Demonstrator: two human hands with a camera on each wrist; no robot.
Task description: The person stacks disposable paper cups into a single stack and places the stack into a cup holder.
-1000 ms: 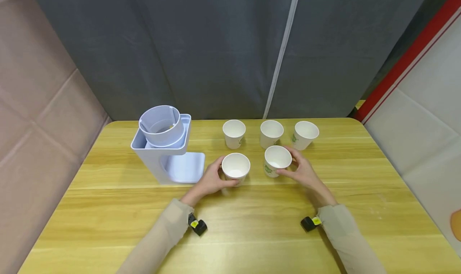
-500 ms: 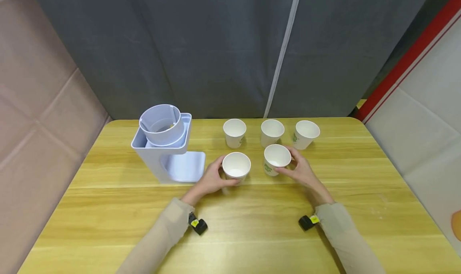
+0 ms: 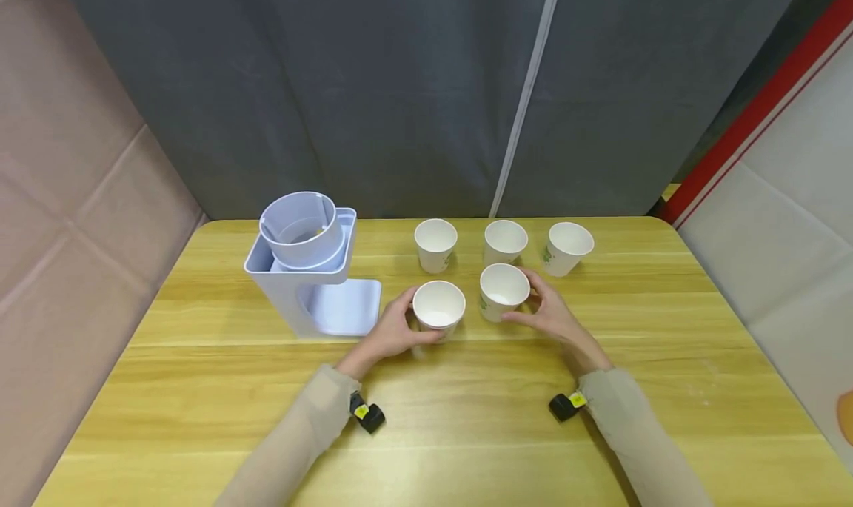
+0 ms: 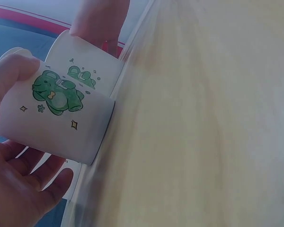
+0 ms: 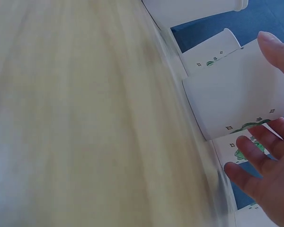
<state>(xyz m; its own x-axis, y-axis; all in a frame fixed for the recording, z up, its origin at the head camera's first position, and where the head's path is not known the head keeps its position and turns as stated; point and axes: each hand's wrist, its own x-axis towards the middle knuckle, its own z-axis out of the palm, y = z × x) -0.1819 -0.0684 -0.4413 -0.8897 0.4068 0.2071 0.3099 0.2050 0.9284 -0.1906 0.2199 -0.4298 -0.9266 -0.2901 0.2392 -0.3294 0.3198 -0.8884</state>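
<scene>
My left hand [image 3: 395, 331] holds a white paper cup [image 3: 439, 304] upright, thumb on its near side. In the left wrist view a green bear print [image 4: 61, 94] shows on that cup, with fingers [image 4: 45, 177] round its other side. A second paper cup [image 3: 504, 285] stands to the right, a small gap from the first, and my right hand [image 3: 553, 312] holds it from its right side. In the right wrist view the thumb [image 5: 274, 49] lies on this cup's wall, and the fingers are partly bent on the other side.
Behind stand three more paper cups in a row: left [image 3: 436, 245], middle [image 3: 505, 242] and right [image 3: 569, 248]. A pale blue dispenser-like stand [image 3: 283, 300] with a round hopper [image 3: 300, 229] and a flat base [image 3: 348, 307] is at the left of the wooden table [image 3: 466, 433].
My right hand has moved a little to the left with its cup, narrowing the gap to the left cup. The left hand and its cup have hardly moved.
</scene>
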